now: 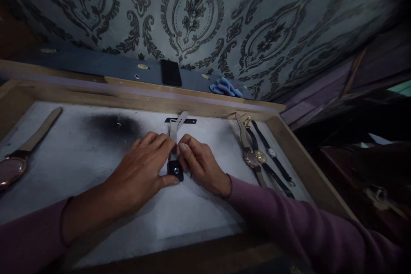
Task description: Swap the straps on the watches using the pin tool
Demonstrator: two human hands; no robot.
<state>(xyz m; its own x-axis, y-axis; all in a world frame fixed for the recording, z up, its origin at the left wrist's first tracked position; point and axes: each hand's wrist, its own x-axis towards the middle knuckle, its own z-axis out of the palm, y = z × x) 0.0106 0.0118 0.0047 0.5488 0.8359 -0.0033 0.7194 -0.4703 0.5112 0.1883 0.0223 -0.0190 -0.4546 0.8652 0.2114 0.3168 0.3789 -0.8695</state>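
A small square black smartwatch (pixel 175 171) lies on the white tray floor, a round sensor-like spot on its upward face. My left hand (pixel 144 160) grips it, thumb at its near edge and fingers at the far side. A pale grey strap (pixel 174 130) runs from between my hands toward the back. My right hand (pixel 199 163) is closed in a pinch just right of the smartwatch. Whatever sits in that pinch is hidden; a thin dark tip shows below the fingers. Behind, a black strap (pixel 192 121) lies crosswise under the grey one.
On the right lie several wristwatches, including one with a brown strap (pixel 252 159). A larger watch (pixel 14 171) lies far left. The tray has a raised wooden rim (pixel 144 97). Beyond it are a black phone (pixel 171 72) and a blue cloth (pixel 225 87) on a ledge.
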